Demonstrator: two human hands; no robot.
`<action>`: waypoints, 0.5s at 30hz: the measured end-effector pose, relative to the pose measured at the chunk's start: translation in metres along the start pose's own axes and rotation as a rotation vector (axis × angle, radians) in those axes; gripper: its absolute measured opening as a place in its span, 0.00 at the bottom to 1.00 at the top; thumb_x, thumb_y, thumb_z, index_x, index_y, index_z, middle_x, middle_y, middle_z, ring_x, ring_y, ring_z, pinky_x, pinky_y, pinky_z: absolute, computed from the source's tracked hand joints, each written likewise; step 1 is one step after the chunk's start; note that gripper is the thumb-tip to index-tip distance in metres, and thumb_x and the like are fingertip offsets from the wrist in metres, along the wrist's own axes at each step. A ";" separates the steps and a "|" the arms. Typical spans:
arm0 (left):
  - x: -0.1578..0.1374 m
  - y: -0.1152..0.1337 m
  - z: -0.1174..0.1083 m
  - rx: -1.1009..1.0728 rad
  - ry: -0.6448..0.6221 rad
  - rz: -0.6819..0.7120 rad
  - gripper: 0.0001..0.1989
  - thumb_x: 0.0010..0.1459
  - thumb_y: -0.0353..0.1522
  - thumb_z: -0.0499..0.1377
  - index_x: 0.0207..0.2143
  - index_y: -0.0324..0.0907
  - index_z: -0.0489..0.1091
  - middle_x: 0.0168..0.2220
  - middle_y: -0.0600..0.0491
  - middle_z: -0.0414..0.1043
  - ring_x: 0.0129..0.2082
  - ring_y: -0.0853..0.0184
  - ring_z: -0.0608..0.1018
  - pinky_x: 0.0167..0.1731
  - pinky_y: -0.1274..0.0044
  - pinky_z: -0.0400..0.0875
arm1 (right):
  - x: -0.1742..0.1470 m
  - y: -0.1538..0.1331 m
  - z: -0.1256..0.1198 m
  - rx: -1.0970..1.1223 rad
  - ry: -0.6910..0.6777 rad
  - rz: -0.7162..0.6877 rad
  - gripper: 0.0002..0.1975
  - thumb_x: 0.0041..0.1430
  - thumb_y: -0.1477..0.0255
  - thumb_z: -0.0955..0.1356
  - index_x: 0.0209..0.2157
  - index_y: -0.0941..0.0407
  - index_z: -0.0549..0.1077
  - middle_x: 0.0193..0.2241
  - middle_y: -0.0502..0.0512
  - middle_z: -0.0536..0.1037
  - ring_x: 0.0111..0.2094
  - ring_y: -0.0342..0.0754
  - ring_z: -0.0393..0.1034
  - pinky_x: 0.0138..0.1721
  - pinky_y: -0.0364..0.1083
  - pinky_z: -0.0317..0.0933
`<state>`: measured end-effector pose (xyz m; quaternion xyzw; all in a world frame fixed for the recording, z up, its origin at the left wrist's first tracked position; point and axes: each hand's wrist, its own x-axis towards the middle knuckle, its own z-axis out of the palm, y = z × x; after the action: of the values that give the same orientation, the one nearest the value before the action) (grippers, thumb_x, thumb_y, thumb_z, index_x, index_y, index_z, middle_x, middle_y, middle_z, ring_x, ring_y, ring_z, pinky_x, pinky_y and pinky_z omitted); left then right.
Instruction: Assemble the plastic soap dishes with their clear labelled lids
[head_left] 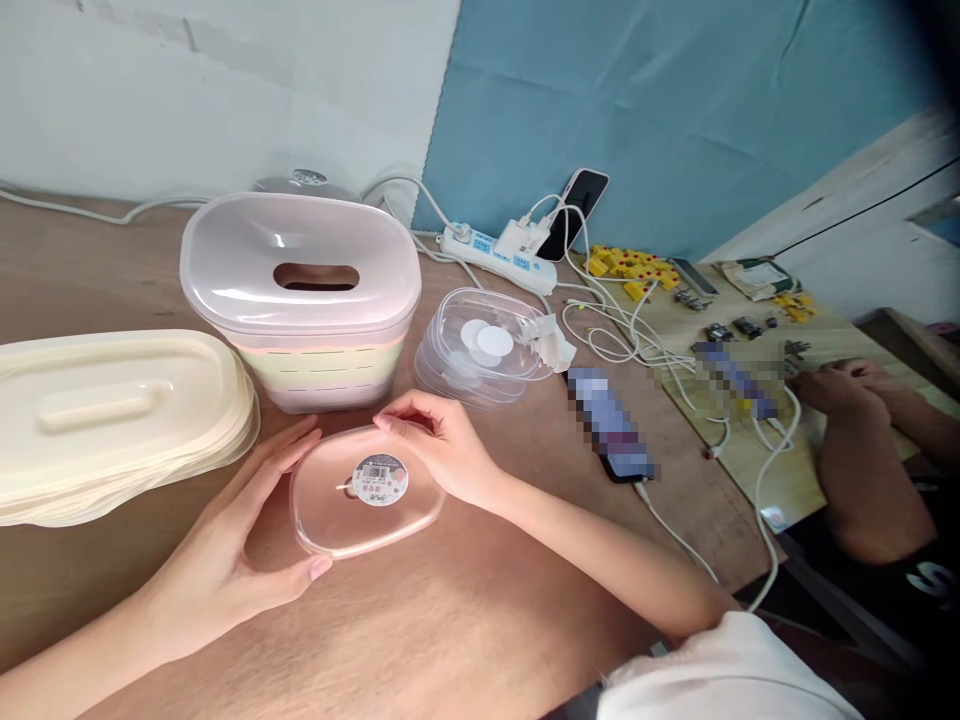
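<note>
A translucent pink, rounded plastic lid [330, 515] with a round barcode label [380, 480] is between my hands, low over the table. My left hand [240, 540] curves round its left edge, thumb at the near rim and fingers at the far left. At the far right edge, my right hand [442, 445] grips the rim with thumb and fingers. Just behind stands an oval, layered pastel tub [322, 370] under a glossy pinkish cover [240, 260] with a slot. A stack of cream oval lids [112, 360] lies left of my left hand.
Clear plastic lids [442, 335] with round white stickers are stacked right of the tub. Beyond them are a power strip [495, 262], tangled white cables [600, 345] and a phone [611, 425]. Another person's hands [840, 390] rest at the wooden board [787, 470] on the right.
</note>
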<state>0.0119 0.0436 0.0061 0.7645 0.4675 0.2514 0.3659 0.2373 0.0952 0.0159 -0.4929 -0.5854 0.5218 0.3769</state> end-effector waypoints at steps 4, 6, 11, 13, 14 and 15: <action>-0.001 -0.001 0.001 0.033 -0.005 0.013 0.36 0.54 0.36 0.59 0.62 0.52 0.46 0.64 0.51 0.48 0.62 0.52 0.57 0.60 0.57 0.56 | -0.004 -0.003 -0.003 -0.053 -0.009 -0.025 0.08 0.57 0.65 0.68 0.31 0.56 0.74 0.30 0.51 0.77 0.35 0.46 0.71 0.37 0.44 0.63; -0.002 -0.003 0.002 0.035 -0.008 0.010 0.36 0.54 0.35 0.58 0.62 0.51 0.46 0.63 0.49 0.50 0.62 0.52 0.58 0.59 0.58 0.59 | -0.011 -0.009 -0.008 -0.115 -0.082 -0.104 0.11 0.58 0.62 0.67 0.37 0.55 0.74 0.36 0.54 0.77 0.39 0.47 0.72 0.41 0.46 0.64; -0.004 -0.009 0.004 0.071 -0.031 0.123 0.38 0.52 0.38 0.59 0.62 0.49 0.46 0.62 0.46 0.54 0.60 0.50 0.62 0.56 0.59 0.63 | -0.044 -0.007 -0.027 -0.525 -0.486 -0.415 0.42 0.44 0.58 0.75 0.59 0.53 0.58 0.60 0.64 0.60 0.63 0.59 0.49 0.60 0.59 0.47; -0.003 -0.010 0.004 0.088 -0.039 0.163 0.38 0.52 0.41 0.58 0.63 0.50 0.45 0.63 0.46 0.53 0.60 0.49 0.61 0.57 0.59 0.62 | -0.059 0.001 -0.035 -0.677 -0.476 -0.371 0.43 0.47 0.61 0.74 0.62 0.50 0.54 0.62 0.66 0.56 0.63 0.61 0.48 0.60 0.61 0.47; -0.003 -0.011 0.004 0.089 -0.036 0.172 0.38 0.53 0.43 0.56 0.63 0.50 0.45 0.63 0.46 0.53 0.60 0.49 0.61 0.56 0.59 0.63 | -0.066 0.004 -0.040 -0.690 -0.466 -0.358 0.44 0.46 0.62 0.74 0.63 0.48 0.53 0.61 0.65 0.57 0.62 0.62 0.50 0.59 0.61 0.49; -0.002 -0.012 0.004 0.089 -0.030 0.177 0.37 0.55 0.43 0.54 0.64 0.50 0.45 0.63 0.47 0.53 0.60 0.49 0.62 0.56 0.60 0.64 | -0.072 0.004 -0.047 -0.673 -0.457 -0.347 0.44 0.45 0.62 0.74 0.62 0.45 0.53 0.60 0.63 0.59 0.61 0.62 0.53 0.58 0.60 0.52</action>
<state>0.0075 0.0439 -0.0058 0.8221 0.4030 0.2503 0.3149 0.2994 0.0363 0.0252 -0.3544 -0.8651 0.3269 0.1382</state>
